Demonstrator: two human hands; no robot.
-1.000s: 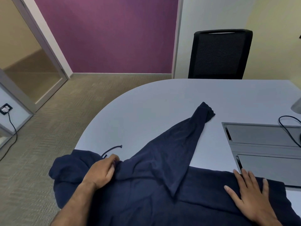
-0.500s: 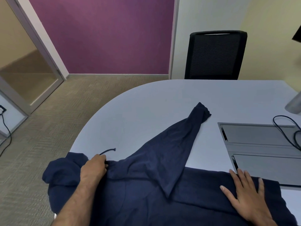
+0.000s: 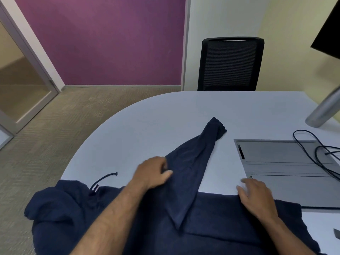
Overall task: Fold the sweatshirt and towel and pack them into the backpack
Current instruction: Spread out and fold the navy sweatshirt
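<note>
A navy hooded sweatshirt (image 3: 211,223) lies spread across the near edge of the pale table (image 3: 165,122). One sleeve (image 3: 195,159) stretches diagonally away toward the table's middle, cuff at the far end. Its hood (image 3: 55,203) hangs off the left edge, with a dark drawstring (image 3: 105,178) lying on the table. My left hand (image 3: 153,172) pinches the left edge of that sleeve near its base. My right hand (image 3: 257,196) rests on the sweatshirt's upper edge, fingers slightly bent, and it is blurred. No towel or backpack is in view.
A grey cable hatch (image 3: 287,170) is set into the table at right, with black cables (image 3: 320,153) looping over it. A metal monitor stand (image 3: 325,111) and a dark screen corner (image 3: 329,34) sit at far right. A black mesh chair (image 3: 230,65) stands behind the table.
My left hand moved right from the hood's neck area to the sleeve and now pinches it. My right hand slid left and up along the sweatshirt's edge.
</note>
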